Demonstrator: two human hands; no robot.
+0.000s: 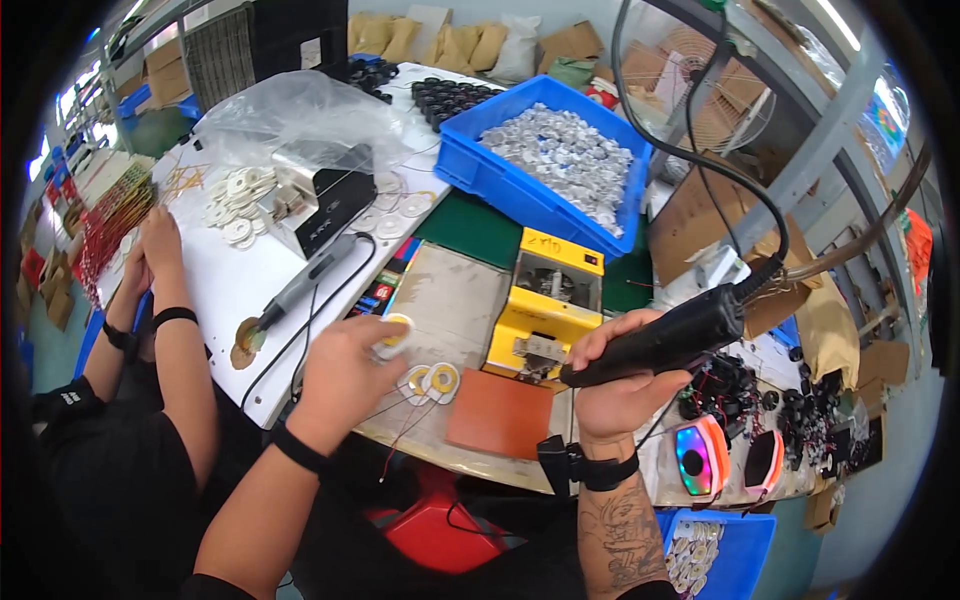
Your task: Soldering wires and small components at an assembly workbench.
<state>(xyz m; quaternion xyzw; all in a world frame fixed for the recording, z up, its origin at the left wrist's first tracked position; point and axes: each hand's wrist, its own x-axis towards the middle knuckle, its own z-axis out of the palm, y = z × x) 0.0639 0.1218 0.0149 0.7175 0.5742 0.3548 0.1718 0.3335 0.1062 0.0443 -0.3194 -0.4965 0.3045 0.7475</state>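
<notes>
Between the thumb and fingers of my left hand (340,375) is a small round white disc with a yellowish middle (396,334). Just below it, two similar ring-shaped discs (438,383) with thin wires lie on the bench. My right hand (622,402) is closed round a thick black corded tool (665,342), like an electric screwdriver; its cable leaves the upper right end. The tool's tip is hard to make out. A yellow bench machine (535,325) stands between my hands, with a reddish-brown mat (500,414) in front of it.
Behind the machine sits a blue bin (460,160) full of silvery parts. On the left white table are a grey corded tool (318,270), a pile of white discs (240,200) and another person's hands (155,245). Lit orange-edged devices (700,458) stand at right; a red stool (445,535) is below.
</notes>
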